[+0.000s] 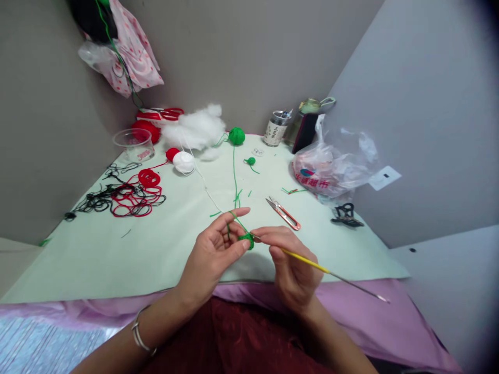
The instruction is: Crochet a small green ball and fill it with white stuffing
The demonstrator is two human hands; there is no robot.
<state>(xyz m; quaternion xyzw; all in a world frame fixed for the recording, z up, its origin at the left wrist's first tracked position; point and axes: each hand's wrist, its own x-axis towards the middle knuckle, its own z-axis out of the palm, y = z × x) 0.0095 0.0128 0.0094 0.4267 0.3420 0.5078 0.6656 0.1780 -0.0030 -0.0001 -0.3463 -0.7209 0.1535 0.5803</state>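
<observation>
Between the thumb and fingers of my left hand (212, 252) is a small green crochet piece (248, 241). Green yarn (234, 176) loops over my raised left index finger and runs back toward a green yarn ball (236, 136). My right hand (294, 265) grips a crochet hook (307, 261) with a yellow handle; its bare metal end points to the lower right. The other end of the hook meets the green piece, where fingers partly hide the tip. Thread snips (284, 213) with orange handles lie beyond my right hand.
At left lie tangled black and red yarn (132, 195), a clear plastic tub (134, 145) and white stuffing (197, 127). A white yarn ball (183, 162) is nearby. On the right are a plastic bag (335, 166), a black hair claw (346, 215) and a pen holder (275, 129).
</observation>
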